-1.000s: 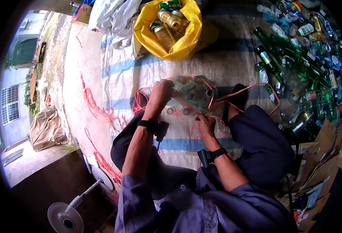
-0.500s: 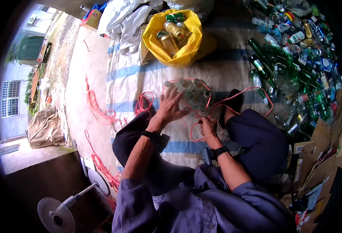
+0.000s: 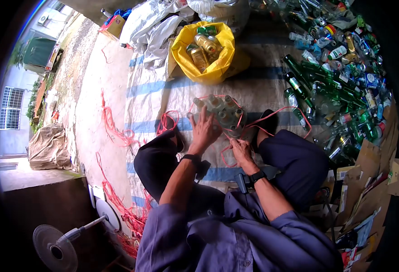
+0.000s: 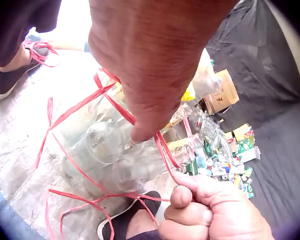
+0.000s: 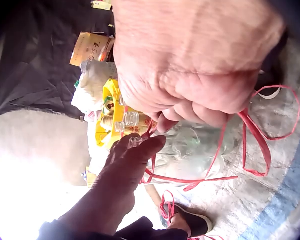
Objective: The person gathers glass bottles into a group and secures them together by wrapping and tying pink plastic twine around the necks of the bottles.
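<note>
Currently, my left hand (image 3: 205,130) rests with fingers spread against the clustered bottles (image 3: 229,114). Beside them, my right hand (image 3: 241,152) pinches pink twine (image 4: 80,106).

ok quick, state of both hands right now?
Left hand: open, fingers extended against the bundled clear glass bottles.
Right hand: closed, pinching red plastic twine.

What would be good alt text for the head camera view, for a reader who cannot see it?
A seated person's left hand is spread at a cluster of clear bottles while the right hand pinches pink string looped around them. Beyond stands a yellow bag of cans; green bottles and other containers lie heaped on the right.
</note>
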Tool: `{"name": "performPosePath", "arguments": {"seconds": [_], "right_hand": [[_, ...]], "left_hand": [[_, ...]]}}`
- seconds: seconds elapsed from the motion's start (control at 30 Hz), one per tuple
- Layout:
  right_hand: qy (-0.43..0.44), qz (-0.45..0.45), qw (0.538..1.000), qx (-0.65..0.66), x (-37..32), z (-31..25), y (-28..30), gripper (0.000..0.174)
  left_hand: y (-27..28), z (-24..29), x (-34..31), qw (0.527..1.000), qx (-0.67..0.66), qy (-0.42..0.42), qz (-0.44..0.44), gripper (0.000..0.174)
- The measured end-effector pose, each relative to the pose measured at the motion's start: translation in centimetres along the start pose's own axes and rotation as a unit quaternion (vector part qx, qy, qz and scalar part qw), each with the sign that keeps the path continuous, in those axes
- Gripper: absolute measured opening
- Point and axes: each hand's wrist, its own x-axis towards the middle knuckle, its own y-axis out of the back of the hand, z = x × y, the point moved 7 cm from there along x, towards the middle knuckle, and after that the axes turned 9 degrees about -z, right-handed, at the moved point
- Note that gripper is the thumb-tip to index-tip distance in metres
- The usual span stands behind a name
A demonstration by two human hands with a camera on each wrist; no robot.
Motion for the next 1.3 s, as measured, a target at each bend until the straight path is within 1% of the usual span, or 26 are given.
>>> {"name": "performPosePath", "arguments": {"seconds": [0.07,0.13,0.17,0.23,0.27,0.33,0.37,0.43,0.47,0.53,0.57,0.63,0.67,0.77,0.83,0.87,0.93,0.97,1.03,1.07,1.13,1.17,1.2,1.23,1.27,1.3], "right_hand": [[-0.016,-0.01,1.0,0.016,-0.3,0.3,0.3,0.031],[0.04,-0.031,0.994,-0.093,-0.4,-0.1,0.5,0.022],[0.039,-0.029,0.994,-0.094,-0.6,0.0,0.6,0.022],[0.11,-0.001,0.994,0.022,-1.1,-0.5,1.0,0.039],[0.108,-0.003,0.994,0.023,-0.9,0.2,0.7,0.039],[0.128,0.005,0.989,0.075,-0.5,1.0,0.2,0.037],[0.129,0.004,0.989,0.074,-0.5,1.3,0.3,0.037],[0.121,0.003,0.993,0.014,-0.7,1.2,0.6,0.036],[0.123,0.003,0.992,0.013,-0.9,0.9,0.5,0.036],[0.04,0.021,0.992,0.116,-0.9,2.0,0.3,0.036],[0.041,0.023,0.992,0.117,-0.9,2.0,0.4,0.036],[0.129,0.014,0.989,0.077,-1.4,0.7,0.7,0.036],[0.13,0.015,0.988,0.077,-1.6,0.6,0.8,0.036],[0.151,-0.001,0.988,0.03,-1.8,0.1,0.8,0.036],[0.023,0.019,0.993,0.113,-1.4,2.5,0.5,0.036],[0.023,0.019,0.993,0.113,-1.2,3.0,0.3,0.036],[0.09,0.033,0.989,0.108,-1.0,2.7,0.3,0.036],[0.09,0.034,0.989,0.109,-0.9,3.0,0.3,0.036],[0.17,0.076,0.982,-0.011,-1.3,1.8,0.6,0.036],[0.168,0.076,0.983,-0.01,-1.8,0.9,0.8,0.036],[0.098,0.031,0.994,0.024,-2.6,-0.1,0.8,0.035],[0.095,0.03,0.995,0.025,-2.7,-0.4,1.0,0.035],[0.182,0.039,0.981,-0.048,-3.2,-2.1,1.1,0.035],[0.269,0.046,0.954,-0.12,-3.7,-3.4,1.0,0.035],[0.268,0.045,0.955,-0.12,-3.7,-3.2,1.2,0.035],[0.221,0.019,0.97,-0.097,-3.5,-2.3,1.3,0.035]], "left_hand": [[0.1,0.0,-0.1,1.0,-0.002,0.001,0.007,0.068],[0.1,0.0,-0.3,1.0,-0.007,0.005,0.015,0.066],[-0.1,0.0,-0.3,1.0,-0.008,0.004,0.015,0.066],[0.3,0.2,-0.5,0.998,0.002,-0.01,0.055,0.06],[0.2,0.0,-0.6,0.999,0.002,-0.009,0.053,0.06],[-0.2,-0.3,-0.5,1.0,0.0,0.003,0.03,0.066],[-0.2,-0.3,-0.5,1.0,-0.001,0.004,0.031,0.066],[0.3,0.0,-0.4,0.998,-0.009,-0.005,0.058,0.055],[0.4,0.1,-0.4,0.998,-0.009,-0.006,0.061,0.055],[0.4,0.2,-0.4,0.999,-0.011,0.01,0.045,0.056],[0.5,0.4,-0.3,0.999,-0.01,0.007,0.047,0.056],[0.4,0.5,-0.5,0.999,0.006,0.018,0.027,0.057],[0.3,0.6,-0.6,0.999,0.007,0.017,0.027,0.057],[-0.7,0.0,-0.5,0.998,-0.036,0.05,0.012,0.058],[-1.2,-0.4,-0.3,0.998,0.004,0.055,0.004,0.072],[-1.4,-0.5,-0.2,0.998,0.004,0.055,0.004,0.072],[-1.5,-0.6,-0.1,0.999,-0.001,0.054,0.001,0.072],[-1.4,-0.4,-0.1,0.999,-0.001,0.053,0.001,0.072],[-1.3,-0.2,-0.1,0.997,0.007,0.077,-0.011,0.074],[-1.6,-0.2,0.0,0.997,0.007,0.076,-0.013,0.074],[-1.9,-0.5,0.1,0.997,0.01,0.075,0.003,0.076],[-1.9,-0.4,0.1,0.997,0.009,0.075,0.0,0.076],[-1.6,-0.3,0.0,0.997,-0.007,0.07,0.015,0.061],[-1.2,-0.1,0.0,0.997,-0.023,0.066,0.032,0.049],[-0.9,0.1,-0.1,0.997,-0.023,0.066,0.031,0.049],[-0.6,0.4,-0.4,0.997,-0.017,0.069,0.033,0.048]]}}
